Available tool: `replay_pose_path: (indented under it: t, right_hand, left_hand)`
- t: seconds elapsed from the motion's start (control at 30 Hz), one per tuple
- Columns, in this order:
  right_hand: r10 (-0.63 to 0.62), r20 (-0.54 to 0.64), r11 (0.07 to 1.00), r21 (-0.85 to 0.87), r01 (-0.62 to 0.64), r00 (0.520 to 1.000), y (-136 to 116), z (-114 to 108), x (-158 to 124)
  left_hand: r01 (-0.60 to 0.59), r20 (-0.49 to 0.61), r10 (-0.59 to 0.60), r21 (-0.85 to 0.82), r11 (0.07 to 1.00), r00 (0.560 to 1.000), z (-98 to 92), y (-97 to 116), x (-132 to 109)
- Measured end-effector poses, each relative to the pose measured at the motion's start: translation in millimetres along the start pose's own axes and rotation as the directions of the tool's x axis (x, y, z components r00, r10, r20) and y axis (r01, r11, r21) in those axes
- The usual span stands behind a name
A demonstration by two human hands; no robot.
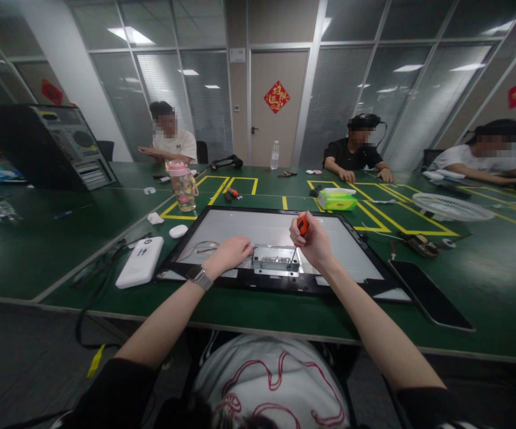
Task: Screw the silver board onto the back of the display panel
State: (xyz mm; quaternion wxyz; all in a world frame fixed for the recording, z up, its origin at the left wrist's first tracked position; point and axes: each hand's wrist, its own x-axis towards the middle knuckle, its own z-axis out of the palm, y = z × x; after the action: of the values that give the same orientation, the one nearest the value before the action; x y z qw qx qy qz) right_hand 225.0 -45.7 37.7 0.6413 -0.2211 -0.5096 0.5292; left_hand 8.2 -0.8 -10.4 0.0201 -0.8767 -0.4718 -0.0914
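My right hand (314, 241) is closed around the orange and black handle of a screwdriver (302, 224). Its thin shaft points down at the right side of a metal bracket (276, 260). The bracket sits near the front edge of a black-framed display panel (356, 253), which lies flat with its pale grey back facing up. My left hand (231, 253) lies flat with fingers stretched out, the fingertips at the bracket's left edge. Thin wires (202, 247) run across the panel beside this hand. Whether the screwdriver tip sits in a screw is too small to tell.
Left of the panel are a white power bank (140, 262), a white oval case (178, 231) and a pink-lidded bottle (182, 186). A black phone (432, 294) lies to the right. Behind stand a green tissue pack (337, 199) and a computer tower (56, 146). Several people sit around the table.
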Motion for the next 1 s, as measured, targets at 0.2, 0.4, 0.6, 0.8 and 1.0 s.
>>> replay_pose_path:
  t: [0.2, 0.4, 0.6, 0.8, 1.0]
  right_hand:
    - [0.020, -0.019, 1.000, -0.009, -0.020, 1.000, 3.8, -1.8, 1.9]
    - [0.028, -0.009, 0.999, 0.020, -0.028, 1.000, 3.2, -0.4, 1.9]
    - [0.019, 0.021, 0.998, 0.058, -0.020, 1.000, 2.3, -0.9, 0.8]
    - [0.055, -0.008, 0.996, 0.075, -0.054, 0.998, 4.1, -1.8, 1.8]
    - [0.071, 0.005, 0.993, 0.094, -0.071, 0.997, 3.8, -0.7, 1.3]
  left_hand:
    - [-0.003, -0.012, 0.003, -0.006, 1.000, 1.000, 0.4, -0.7, -0.4]
    - [-0.015, -0.026, 0.015, -0.010, 1.000, 1.000, 0.2, -1.0, -0.7]
    - [-0.008, -0.008, 0.008, -0.012, 1.000, 1.000, -1.7, -0.5, -1.4]
    - [-0.006, 0.002, 0.006, 0.000, 1.000, 1.000, -2.2, -0.2, -0.7]
    - [-0.006, -0.002, 0.006, 0.002, 1.000, 1.000, -2.8, 1.2, -0.2]
